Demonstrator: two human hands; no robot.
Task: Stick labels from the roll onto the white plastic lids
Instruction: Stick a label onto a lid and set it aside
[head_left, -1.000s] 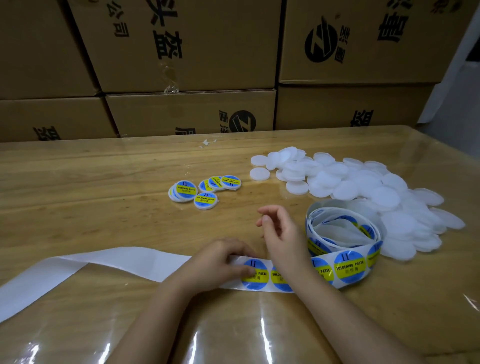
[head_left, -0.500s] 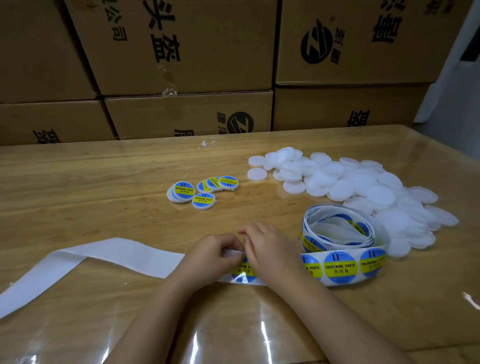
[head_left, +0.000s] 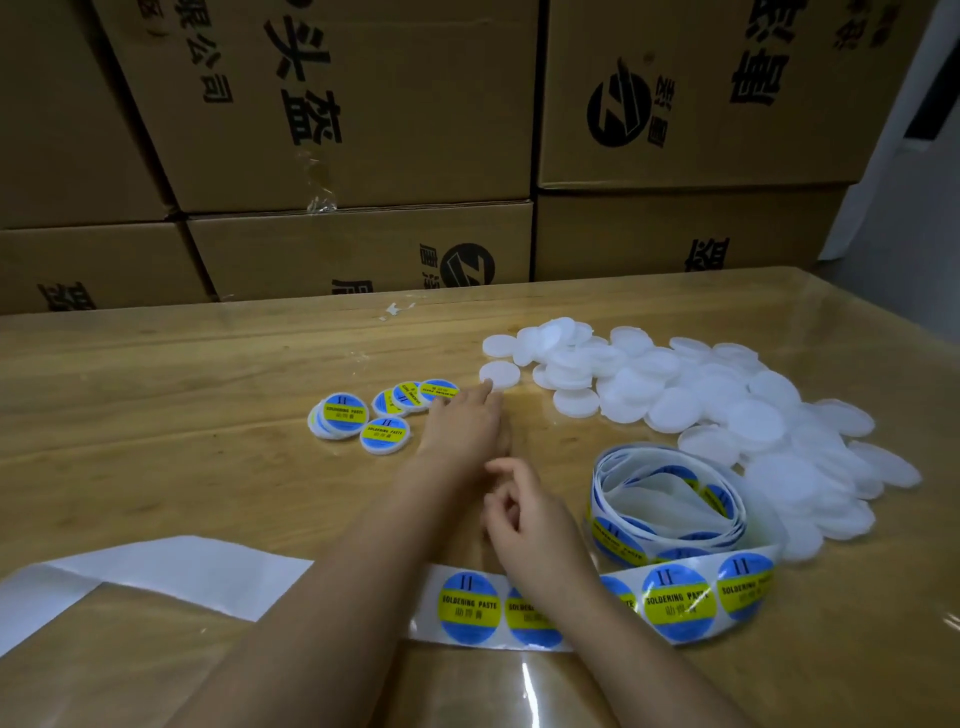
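Note:
My left hand reaches forward, fingers stretched out, with its fingertips touching the near edge of a single white lid. My right hand hovers above the label strip with its fingers loosely curled; whether a label sits in them is hidden. The strip carries round blue and yellow labels and runs right into the loose label roll. A large pile of white lids lies behind the roll. Several labelled lids sit just left of my left hand.
Empty white backing paper trails off to the left across the wooden table, which has a clear film on it. Stacked cardboard boxes wall off the far edge. The table's right edge slants past the lid pile.
Both hands have left the strip, where they were pinching a label. My left hand has gone forward to the single white lid; my right hand has lifted slightly.

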